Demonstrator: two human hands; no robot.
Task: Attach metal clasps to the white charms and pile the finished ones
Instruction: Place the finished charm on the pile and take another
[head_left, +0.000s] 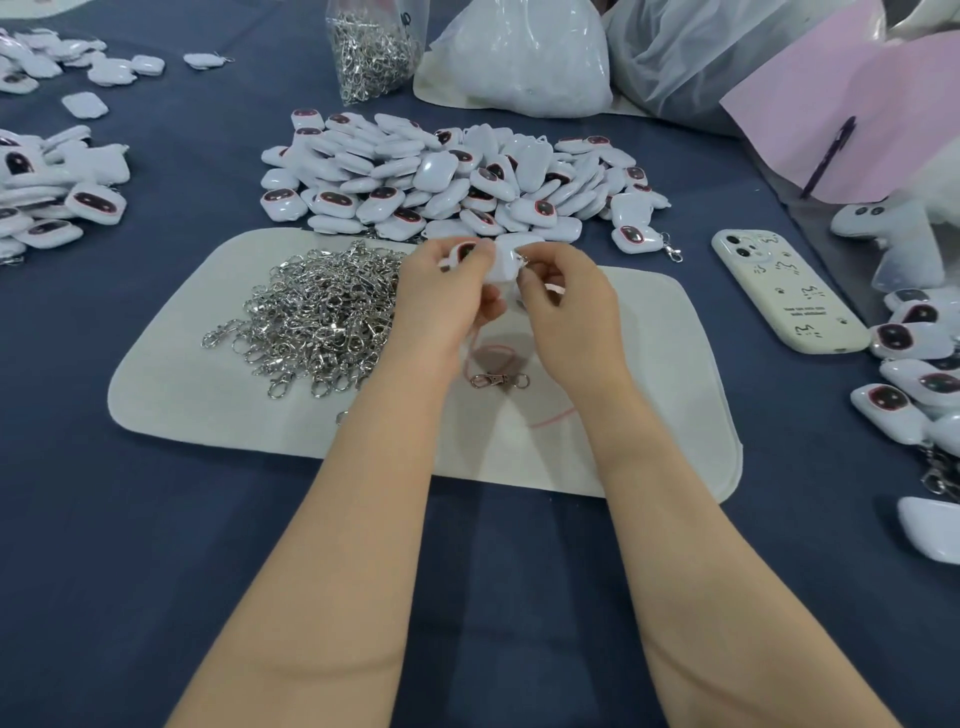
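Bare forearms reach forward over the blue tabletop (156, 519) to meet above a white mat (649, 415). The left hand (441, 291) and right hand (561, 296) are close together, both with fingers curled around a white charm (506, 260) held between them. The right hand's fingertips pinch at the charm's edge, where a bit of metal shows; it is too small to tell how it sits. Just left of the left hand, a heap of metal clasps (322, 317) lies on the mat. One loose clasp (498, 380) rests on the mat below both hands, between the wrists. Beyond the hands spreads a large pile of charms (457, 176). A charm with a clasp on it (639, 239) lies beyond and right of the right hand. Well to that hand's right is a cream phone (784, 291).
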